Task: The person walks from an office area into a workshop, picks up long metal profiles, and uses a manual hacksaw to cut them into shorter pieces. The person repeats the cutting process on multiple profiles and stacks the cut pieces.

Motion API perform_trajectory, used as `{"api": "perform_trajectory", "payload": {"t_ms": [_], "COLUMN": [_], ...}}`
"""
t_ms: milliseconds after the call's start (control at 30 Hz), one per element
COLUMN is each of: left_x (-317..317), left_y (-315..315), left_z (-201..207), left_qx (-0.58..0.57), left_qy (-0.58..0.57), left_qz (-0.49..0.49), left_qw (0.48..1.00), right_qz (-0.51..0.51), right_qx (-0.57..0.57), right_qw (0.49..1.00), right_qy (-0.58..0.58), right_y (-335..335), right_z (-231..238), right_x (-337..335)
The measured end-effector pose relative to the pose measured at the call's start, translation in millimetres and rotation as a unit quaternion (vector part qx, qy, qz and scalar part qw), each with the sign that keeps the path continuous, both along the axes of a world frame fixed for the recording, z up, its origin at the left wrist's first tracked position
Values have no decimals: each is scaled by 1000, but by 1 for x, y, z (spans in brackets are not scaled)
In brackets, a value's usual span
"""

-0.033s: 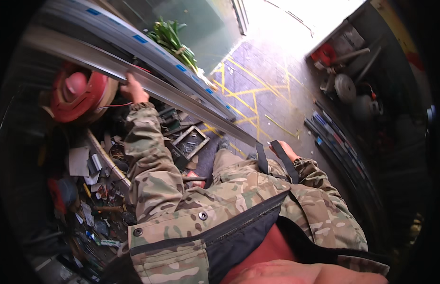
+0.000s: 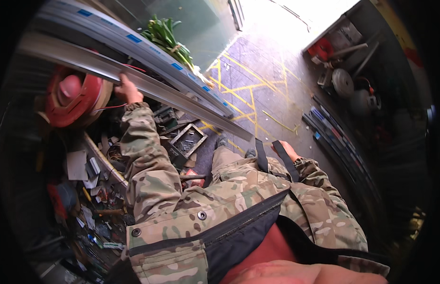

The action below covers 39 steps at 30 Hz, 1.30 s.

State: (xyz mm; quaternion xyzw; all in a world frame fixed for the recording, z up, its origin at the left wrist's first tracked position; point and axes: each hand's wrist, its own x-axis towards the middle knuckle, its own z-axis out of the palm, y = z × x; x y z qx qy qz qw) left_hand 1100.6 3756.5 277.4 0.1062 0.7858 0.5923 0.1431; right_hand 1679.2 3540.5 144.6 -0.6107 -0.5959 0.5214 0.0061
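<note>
The left hand (image 2: 127,90), arm stretched forward, grasps the long grey metal rail (image 2: 149,85) (beside a red cable reel (image 2: 73,97)); its long axis slants toward the paved floor (image 2: 262,90). The right hand (image 2: 285,150) rests released at the thigh.

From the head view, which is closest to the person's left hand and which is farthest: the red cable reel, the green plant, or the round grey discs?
Counting outward from the left hand, which rests on the long metal rail:
1. Red cable reel, just to the hand's left.
2. Green plant, above and to the right, beyond the rails.
3. Round grey discs, far across the paved floor, on the right.
</note>
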Motion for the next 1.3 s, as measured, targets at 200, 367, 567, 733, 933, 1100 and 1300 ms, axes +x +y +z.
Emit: {"api": "perform_trajectory", "payload": {"t_ms": [200,367,567,733,933,1100,1300], "left_x": [-41,-47,-66,-105,-92,-71,-93], "left_y": [21,18,24,38,63,94,105], "left_z": [-26,-24,-36,-8,52,66,58], "left_qx": [-60,-34,29,198,14,73,-2], "left_qy": [62,45,111,-37,143,126,142], "left_qz": [74,77,91,-56,46,36,8], "left_qw": [993,995,989,978,989,989,990], "right_qz": [-178,-108,-182,-59,-189,-245,-227], "right_qx": [-141,-77,-103,22,-113,-68,-82], "right_qw": [973,991,978,996,975,967,969], "right_qy": [40,-5,11,-59,-14,-9,-46], "right_y": [-61,-68,-90,-120,-125,-98,-114], "right_z": [-18,-17,-22,-54,-43,-18,-23], "right_x": [27,20,25,35,26,32,28]}}
